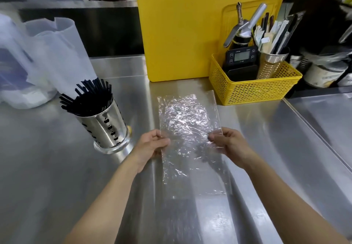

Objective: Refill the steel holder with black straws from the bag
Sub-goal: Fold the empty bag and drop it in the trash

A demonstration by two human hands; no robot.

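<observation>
1. Bag of clear crinkled plastic (188,141) is stretched flat between both hands over the steel counter (47,177) and looks empty.
2. Left hand (152,145) and right hand (228,142) each pinch one side edge, fingers closed on it.
3. Farther left, the perforated steel holder (103,127) stands full of black straws (88,96); refilling seems done, only the bag remains.

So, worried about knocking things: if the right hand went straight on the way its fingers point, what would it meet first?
The right hand points left across the clear crinkled plastic bag, so probably the left hand first; depth is unclear.
</observation>
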